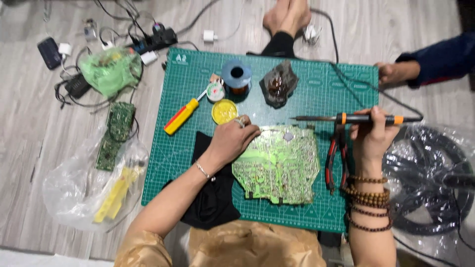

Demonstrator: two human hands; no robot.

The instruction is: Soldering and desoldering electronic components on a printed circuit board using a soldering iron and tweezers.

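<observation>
Soldering over a green circuit board [278, 165] on a green cutting mat [183, 163].

Right hand [372, 138] closed around an orange-and-black soldering iron [354, 118], tip held level above the board's top edge. Left hand [232, 140] curled, fingertips pressing the board's upper-left corner, just below a yellow flux tin [223, 111]. Red-handled pliers [336, 158] lying beside the board's right edge. Yellow-handled screwdriver [182, 115] and solder spool [236, 75] farther up the mat. Another person's hand [393, 73] at the mat's far right corner.
</observation>
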